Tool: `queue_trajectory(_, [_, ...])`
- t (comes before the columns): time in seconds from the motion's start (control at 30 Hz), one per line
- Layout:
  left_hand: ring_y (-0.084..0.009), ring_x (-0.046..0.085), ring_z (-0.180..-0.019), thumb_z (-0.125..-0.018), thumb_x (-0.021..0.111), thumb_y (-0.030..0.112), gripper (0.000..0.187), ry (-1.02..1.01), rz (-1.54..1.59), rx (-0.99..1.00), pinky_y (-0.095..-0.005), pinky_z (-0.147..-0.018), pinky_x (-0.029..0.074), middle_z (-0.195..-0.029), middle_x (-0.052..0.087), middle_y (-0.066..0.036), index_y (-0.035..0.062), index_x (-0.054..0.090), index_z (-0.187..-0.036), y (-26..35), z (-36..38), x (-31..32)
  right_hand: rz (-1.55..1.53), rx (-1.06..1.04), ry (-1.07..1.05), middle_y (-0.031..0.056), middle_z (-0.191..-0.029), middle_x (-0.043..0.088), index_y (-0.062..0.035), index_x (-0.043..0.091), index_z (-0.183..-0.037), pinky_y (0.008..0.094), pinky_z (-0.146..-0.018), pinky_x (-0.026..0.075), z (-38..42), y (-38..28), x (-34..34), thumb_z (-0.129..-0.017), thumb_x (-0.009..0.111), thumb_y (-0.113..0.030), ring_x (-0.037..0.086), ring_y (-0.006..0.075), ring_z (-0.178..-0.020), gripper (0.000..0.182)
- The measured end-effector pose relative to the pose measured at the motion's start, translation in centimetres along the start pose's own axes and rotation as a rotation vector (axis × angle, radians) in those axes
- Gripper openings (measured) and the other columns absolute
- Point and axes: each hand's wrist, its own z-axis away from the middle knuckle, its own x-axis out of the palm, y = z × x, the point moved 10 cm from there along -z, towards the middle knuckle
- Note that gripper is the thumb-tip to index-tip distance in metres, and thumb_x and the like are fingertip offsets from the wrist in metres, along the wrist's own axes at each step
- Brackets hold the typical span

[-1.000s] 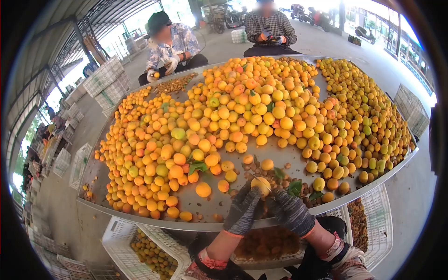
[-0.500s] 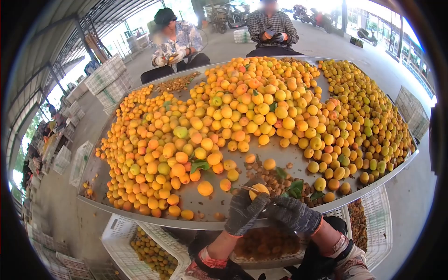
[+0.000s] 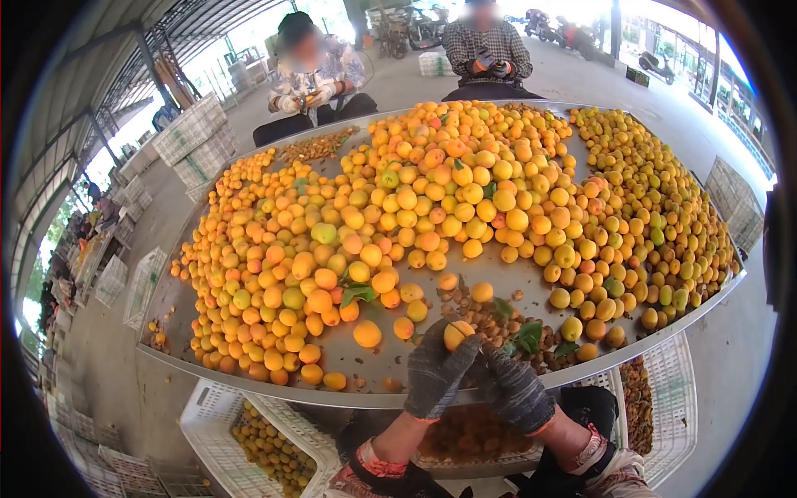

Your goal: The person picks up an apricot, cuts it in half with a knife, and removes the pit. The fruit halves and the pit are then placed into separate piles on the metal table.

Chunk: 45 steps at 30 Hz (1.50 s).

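Observation:
My left hand [image 3: 437, 373], in a dark grey glove, grips an orange-yellow apricot [image 3: 457, 334] between thumb and fingers. A dark line runs across the top of that apricot. Just to the right and lower, my right hand [image 3: 516, 388], gloved alike, has its fingers curled together close to the left thumb. What it holds, if anything, is hidden by the glove. Beyond both hands lie brown pits [image 3: 490, 322] and green leaves [image 3: 527, 336] on the metal table [image 3: 357, 373]. A great heap of apricots [image 3: 448, 183] covers much of it.
Below the table edge stand a white crate [image 3: 207, 423] with apricots at left and another white crate [image 3: 674, 398] with brown pieces at right. Two people [image 3: 311, 75] sit across the table. Stacked crates [image 3: 195, 141] stand at left, scooters [image 3: 656, 65] far back.
A thin metal blade that showed beside the apricot is out of sight now. The right hand has turned and drawn slightly down; the apricot has turned in the left hand.

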Motion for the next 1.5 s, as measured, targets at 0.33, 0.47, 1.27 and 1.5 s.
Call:
queue_trajectory(0.33, [-0.0096,0.054,-0.075,-0.079,0.061,0.012,0.021,-0.047,0.097,-0.034,-0.0228,-0.064,0.045,-0.085,0.058,-0.004,0.0006,0.054,-0.096,-0.6,-0.2,0.8,-0.242,0.145,-0.160,0.0099,-0.097,0.058,0.0017,0.050,-0.107,0.0294,-0.075,0.046,0.4,1.7,0.3,-0.083,0.049,0.000,0.057,0.0179,-0.088,0.024])
queue_trajectory(0.47, [-0.0089,0.054,-0.077,-0.081,0.060,0.013,0.027,-0.019,0.161,-0.216,-0.0219,-0.066,0.045,-0.090,0.057,-0.004,0.0002,0.054,-0.103,-2.1,0.2,0.5,0.038,-0.059,-0.152,0.0096,-0.095,0.059,0.0019,0.051,-0.104,0.0292,-0.075,0.046,-0.6,-0.1,-0.1,-0.083,0.051,-0.002,0.056,0.0184,-0.087,0.021])
queue_trajectory(1.27, [-0.0162,0.057,-0.069,-0.085,0.035,0.057,0.063,0.174,-0.111,-0.362,-0.0270,-0.058,0.048,-0.083,0.058,-0.011,-0.0003,0.055,-0.102,-4.9,0.1,-3.0,0.254,-0.039,-0.069,0.0134,-0.085,0.061,0.0004,0.054,-0.103,0.0316,-0.065,0.047,1.3,-0.5,0.5,-0.079,0.053,0.001,0.061,0.0230,-0.077,0.024])
queue_trajectory(1.5, [-0.0146,0.054,-0.067,-0.087,0.035,0.055,0.058,0.149,0.017,-0.541,-0.0260,-0.057,0.045,-0.080,0.057,-0.008,0.0011,0.054,-0.099,-7.1,1.2,-2.4,0.150,0.023,-0.024,0.0159,-0.087,0.059,0.0003,0.052,-0.106,0.0345,-0.065,0.047,-0.2,-1.4,0.1,-0.078,0.055,-0.001,0.059,0.0297,-0.077,0.028])
